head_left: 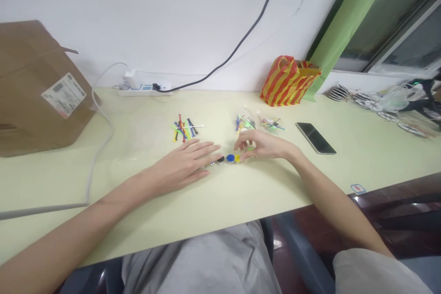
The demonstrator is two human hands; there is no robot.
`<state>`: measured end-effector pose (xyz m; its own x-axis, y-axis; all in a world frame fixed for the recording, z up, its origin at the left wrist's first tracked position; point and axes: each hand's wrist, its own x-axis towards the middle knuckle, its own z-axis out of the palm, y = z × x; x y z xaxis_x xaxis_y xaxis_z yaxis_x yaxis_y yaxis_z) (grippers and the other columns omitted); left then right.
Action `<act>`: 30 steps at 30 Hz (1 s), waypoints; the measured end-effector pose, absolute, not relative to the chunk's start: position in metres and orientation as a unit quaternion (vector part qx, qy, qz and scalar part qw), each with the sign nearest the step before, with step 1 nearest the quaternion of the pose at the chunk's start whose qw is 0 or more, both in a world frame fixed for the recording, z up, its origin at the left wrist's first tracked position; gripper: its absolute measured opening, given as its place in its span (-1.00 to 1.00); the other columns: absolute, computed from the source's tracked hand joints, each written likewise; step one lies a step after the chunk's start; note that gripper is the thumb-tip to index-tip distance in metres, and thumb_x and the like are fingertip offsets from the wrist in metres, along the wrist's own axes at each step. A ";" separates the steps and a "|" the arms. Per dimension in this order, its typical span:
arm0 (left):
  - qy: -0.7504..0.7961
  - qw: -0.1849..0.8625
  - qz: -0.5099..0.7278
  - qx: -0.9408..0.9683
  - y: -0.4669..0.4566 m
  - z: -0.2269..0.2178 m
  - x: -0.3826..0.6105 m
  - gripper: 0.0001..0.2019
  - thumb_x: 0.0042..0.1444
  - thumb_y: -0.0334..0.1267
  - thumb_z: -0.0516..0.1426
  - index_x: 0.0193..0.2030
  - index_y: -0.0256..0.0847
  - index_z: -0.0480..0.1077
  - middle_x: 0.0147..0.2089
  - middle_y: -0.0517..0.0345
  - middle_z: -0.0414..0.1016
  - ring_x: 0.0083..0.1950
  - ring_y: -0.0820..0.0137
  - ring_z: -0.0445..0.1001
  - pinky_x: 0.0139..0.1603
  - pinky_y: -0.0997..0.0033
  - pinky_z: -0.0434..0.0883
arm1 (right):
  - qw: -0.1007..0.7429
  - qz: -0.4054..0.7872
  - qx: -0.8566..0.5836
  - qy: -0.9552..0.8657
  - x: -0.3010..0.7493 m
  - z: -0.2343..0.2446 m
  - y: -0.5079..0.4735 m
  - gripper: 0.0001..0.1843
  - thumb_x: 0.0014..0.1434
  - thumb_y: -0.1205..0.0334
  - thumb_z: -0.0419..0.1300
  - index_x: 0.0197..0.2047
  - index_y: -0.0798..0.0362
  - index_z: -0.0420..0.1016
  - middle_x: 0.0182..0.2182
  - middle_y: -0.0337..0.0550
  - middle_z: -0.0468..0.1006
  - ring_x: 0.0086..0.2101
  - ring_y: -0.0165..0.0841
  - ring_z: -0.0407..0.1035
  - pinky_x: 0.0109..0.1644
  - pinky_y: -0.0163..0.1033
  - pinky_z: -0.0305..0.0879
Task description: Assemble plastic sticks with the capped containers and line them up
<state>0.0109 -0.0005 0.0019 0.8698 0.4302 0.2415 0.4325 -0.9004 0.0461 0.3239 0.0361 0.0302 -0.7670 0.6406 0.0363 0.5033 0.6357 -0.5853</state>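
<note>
My left hand [188,164] lies flat on the pale table [241,193], fingers stretched out, its fingertips beside a small dark round piece [219,160]. A blue round piece [230,158] and a yellow one [237,158] sit in a row just right of it. My right hand [263,144] hovers over that row with fingers curled, its tips at the yellow piece. A loose pile of coloured plastic sticks [184,130] lies behind my left hand. Clear bags of more coloured sticks [258,122] lie behind my right hand.
A black phone [315,138] lies right of my right hand. A red and yellow striped bag [289,80] stands at the wall. A cardboard box [37,87] fills the far left, with a power strip [144,88] and cables behind. Clutter [389,105] covers the far right.
</note>
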 end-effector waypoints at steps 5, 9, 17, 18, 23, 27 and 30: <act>-0.196 -0.002 -0.092 -0.976 -0.005 -0.002 0.025 -0.39 0.47 -0.11 0.01 0.58 -0.01 -0.06 0.55 0.08 0.13 0.59 0.25 0.05 0.61 0.04 -0.18 | 0.112 0.273 -0.308 -0.905 0.308 0.027 0.029 -0.80 0.26 0.11 0.34 -0.20 0.09 0.63 -0.29 -0.12 0.58 -0.27 -0.31 0.42 -0.14 -0.21 0.31; -0.178 -0.013 -0.088 -0.980 -0.005 -0.005 0.028 -0.39 0.46 -0.11 0.02 0.57 -0.01 -0.03 0.54 0.05 0.17 0.59 0.27 0.04 0.61 0.03 -0.18 | 0.110 0.259 -0.304 -0.910 0.307 0.027 0.028 -0.80 0.30 0.13 0.30 -0.16 0.09 0.63 -0.30 -0.12 0.58 -0.28 -0.31 0.42 -0.15 -0.21 0.31; -0.179 -0.009 -0.094 -0.979 -0.004 -0.001 0.026 -0.43 0.46 -0.07 0.03 0.55 0.05 0.05 0.54 0.09 0.18 0.58 0.26 0.08 0.61 0.03 -0.20 | 0.103 0.277 -0.330 -0.897 0.321 0.028 0.037 -0.73 0.25 0.07 0.34 -0.10 0.08 0.64 -0.25 -0.09 0.62 -0.27 -0.30 0.43 -0.13 -0.19 0.32; -0.180 -0.001 -0.098 -0.979 -0.003 0.001 0.024 -0.44 0.46 -0.08 0.03 0.54 0.07 0.07 0.54 0.09 0.16 0.58 0.24 0.08 0.61 0.02 -0.20 | 0.107 0.282 -0.333 -0.893 0.323 0.029 0.038 -0.69 0.23 0.06 0.36 -0.05 0.07 0.63 -0.24 -0.10 0.62 -0.26 -0.30 0.44 -0.12 -0.19 0.32; -0.220 0.017 -0.112 -0.969 0.001 0.011 0.010 -0.45 0.46 -0.10 0.01 0.54 0.13 0.05 0.55 0.13 0.15 0.57 0.19 0.08 0.57 0.04 -0.09 | 0.105 0.273 -0.384 -0.876 0.344 0.039 0.045 -0.63 0.15 0.05 0.41 -0.04 0.06 0.58 -0.25 -0.13 0.59 -0.22 -0.28 0.41 -0.14 -0.21 0.30; -0.253 -0.008 -0.105 -0.962 0.006 0.012 0.000 -0.44 0.46 -0.05 0.01 0.54 0.06 0.07 0.49 0.06 0.26 0.47 0.18 0.26 0.46 0.13 0.12 | 0.051 0.308 -0.399 -0.862 0.350 0.039 0.047 -0.80 0.17 0.14 0.36 -0.19 0.07 0.58 -0.30 -0.15 0.58 -0.29 -0.31 0.41 -0.21 -0.22 0.29; -0.248 -0.022 -0.101 -0.963 0.005 0.010 0.001 -0.46 0.45 -0.05 0.03 0.52 0.06 0.11 0.44 0.04 0.33 0.41 0.16 0.33 0.40 0.13 0.18 | 0.058 0.327 -0.382 -0.863 0.343 0.036 0.043 -0.82 0.19 0.14 0.34 -0.21 0.07 0.58 -0.35 -0.18 0.57 -0.32 -0.32 0.39 -0.23 -0.23 0.28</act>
<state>0.0014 0.0055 0.0101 0.8565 0.4826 0.1833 0.4739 -0.8758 0.0916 0.3433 0.0434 0.0365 -0.7014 0.6969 -0.1496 0.6212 0.4949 -0.6075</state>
